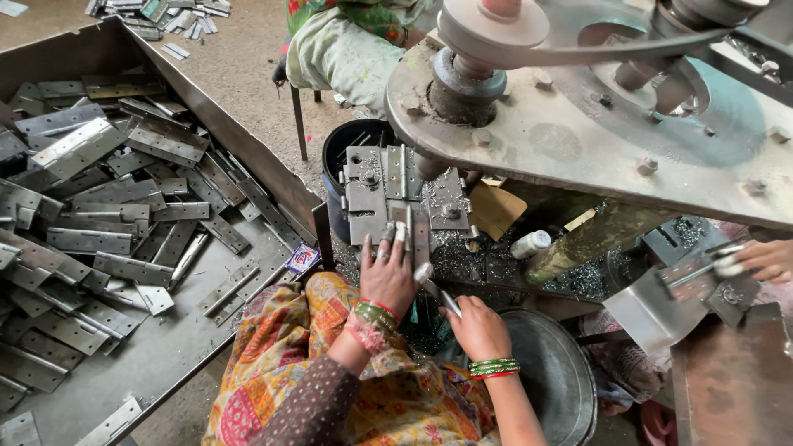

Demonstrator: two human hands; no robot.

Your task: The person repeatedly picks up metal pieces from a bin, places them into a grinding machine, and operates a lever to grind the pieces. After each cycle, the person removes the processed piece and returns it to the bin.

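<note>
A small red-and-blue packet (302, 258) lies beside the left hand (387, 281).

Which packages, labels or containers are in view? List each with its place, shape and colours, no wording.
Small packet: flat, rectangular, blue, red and white, on the near right edge of the metal tray of hinges, left of the left hand.
Small bottle: white, cylindrical, lying tilted on the shavings-strewn bench, right of the right hand.
No signs or screens show.
</note>
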